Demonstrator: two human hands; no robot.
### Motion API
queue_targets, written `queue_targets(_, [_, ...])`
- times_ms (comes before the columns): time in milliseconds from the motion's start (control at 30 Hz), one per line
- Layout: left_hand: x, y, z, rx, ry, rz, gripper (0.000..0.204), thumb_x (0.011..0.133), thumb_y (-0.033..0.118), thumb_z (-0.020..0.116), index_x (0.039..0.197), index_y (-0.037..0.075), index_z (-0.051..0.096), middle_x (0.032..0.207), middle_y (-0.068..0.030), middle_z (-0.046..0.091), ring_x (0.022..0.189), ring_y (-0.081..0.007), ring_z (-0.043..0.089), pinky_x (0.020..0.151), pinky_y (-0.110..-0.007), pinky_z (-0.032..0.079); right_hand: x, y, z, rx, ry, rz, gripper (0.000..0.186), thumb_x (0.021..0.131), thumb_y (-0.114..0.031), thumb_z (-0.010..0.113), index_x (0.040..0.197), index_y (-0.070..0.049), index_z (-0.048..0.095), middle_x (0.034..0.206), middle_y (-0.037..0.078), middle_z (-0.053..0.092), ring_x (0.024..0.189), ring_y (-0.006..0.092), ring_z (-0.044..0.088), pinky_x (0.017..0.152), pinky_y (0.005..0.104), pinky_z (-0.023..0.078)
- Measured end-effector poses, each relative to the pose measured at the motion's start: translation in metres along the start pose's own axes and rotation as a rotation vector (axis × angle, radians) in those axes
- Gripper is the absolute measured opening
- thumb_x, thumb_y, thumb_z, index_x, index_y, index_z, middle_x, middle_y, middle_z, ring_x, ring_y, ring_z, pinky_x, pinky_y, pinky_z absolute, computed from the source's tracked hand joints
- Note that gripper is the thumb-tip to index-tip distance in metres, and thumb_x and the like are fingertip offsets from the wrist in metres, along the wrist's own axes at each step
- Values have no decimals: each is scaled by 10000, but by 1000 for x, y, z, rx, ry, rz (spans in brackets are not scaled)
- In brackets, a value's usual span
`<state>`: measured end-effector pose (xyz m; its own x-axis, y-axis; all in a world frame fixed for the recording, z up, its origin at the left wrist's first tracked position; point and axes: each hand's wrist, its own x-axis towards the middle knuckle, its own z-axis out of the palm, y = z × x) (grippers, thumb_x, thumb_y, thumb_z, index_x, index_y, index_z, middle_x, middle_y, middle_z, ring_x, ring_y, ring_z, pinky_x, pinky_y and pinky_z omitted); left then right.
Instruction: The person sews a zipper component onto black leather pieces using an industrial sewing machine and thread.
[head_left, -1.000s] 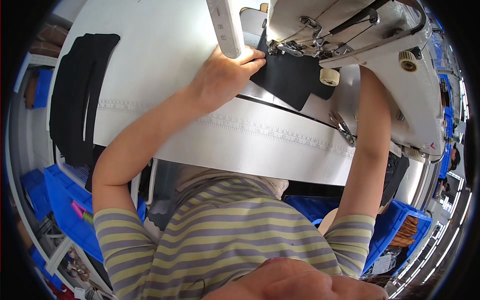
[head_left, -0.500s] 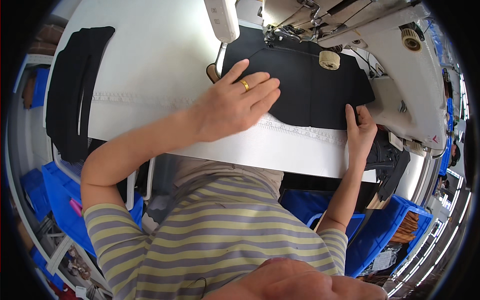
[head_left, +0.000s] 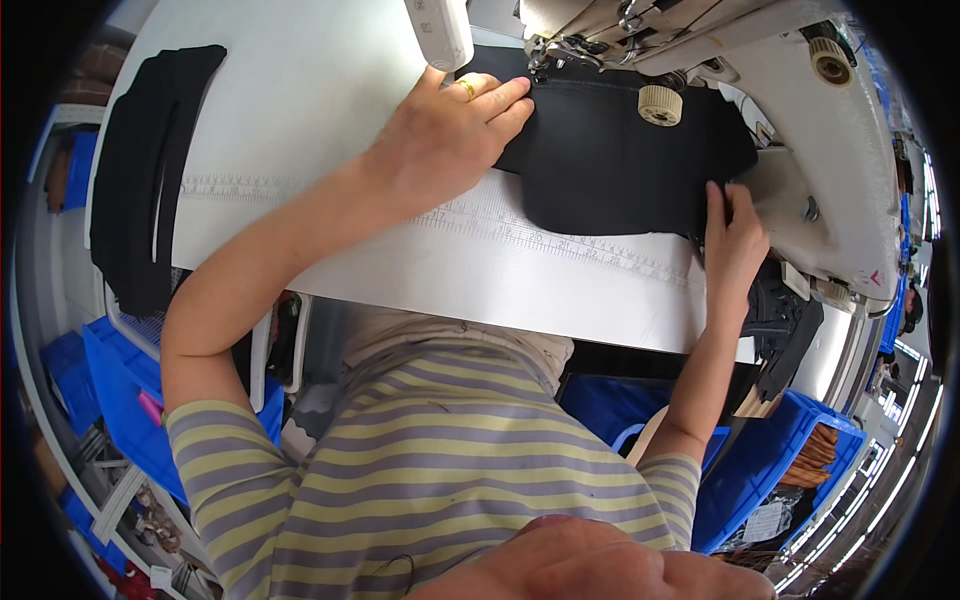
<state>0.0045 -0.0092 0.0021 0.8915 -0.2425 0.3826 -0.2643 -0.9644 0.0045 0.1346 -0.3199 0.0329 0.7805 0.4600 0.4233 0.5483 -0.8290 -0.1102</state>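
A black fabric piece lies under the needle area of the white sewing machine, near its small ridged knob. My left hand, with a gold ring, rests with fingers out flat on the fabric's left part, just left of the presser foot. Its fingertips are close to the foot, and a white lamp arm hangs over it. My right hand pinches the fabric's right edge beside the machine's body.
A white work surface carries a printed ruler strip and a stack of black cut pieces at left. Blue bins stand below on both sides. More dark fabric lies at the right edge. Shelving is at the far left.
The black fabric has spread rightward from a second ago. My right hand has come out from behind the machine onto its edge. My left hand dipped downward, then moved back up beside the presser foot.
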Motion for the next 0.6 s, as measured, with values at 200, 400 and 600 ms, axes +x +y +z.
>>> queue_targets(200, [-1, -30, 1, -67, 94, 115, 486, 725, 17, 649, 1206, 73, 604, 1305, -32, 584, 1158, -191, 574, 888, -354, 503, 105, 10, 48, -417, -92, -124, 220, 931, -253, 551, 963, -55, 640, 825, 189, 664, 774, 402, 635, 668, 488, 492])
queue_targets(400, [11, -30, 14, -21, 114, 131, 341, 780, 75, 623, 1119, 47, 648, 1258, -68, 627, 1173, -167, 593, 766, -303, 562, 146, 1, 100, -405, -171, -89, 240, 893, -240, 599, 1038, -54, 642, 956, 169, 669, 911, 385, 618, 793, 467, 475])
queue_targets(600, [8, -13, 19, 13, 104, 21, 430, 750, 36, 666, 1176, 63, 624, 1269, -67, 616, 1144, -211, 606, 974, -378, 503, 67, -42, 13, -110, 17, -346, 305, 856, -231, 649, 1113, -67, 647, 1099, 134, 669, 1046, 352, 598, 907, 438, 454])
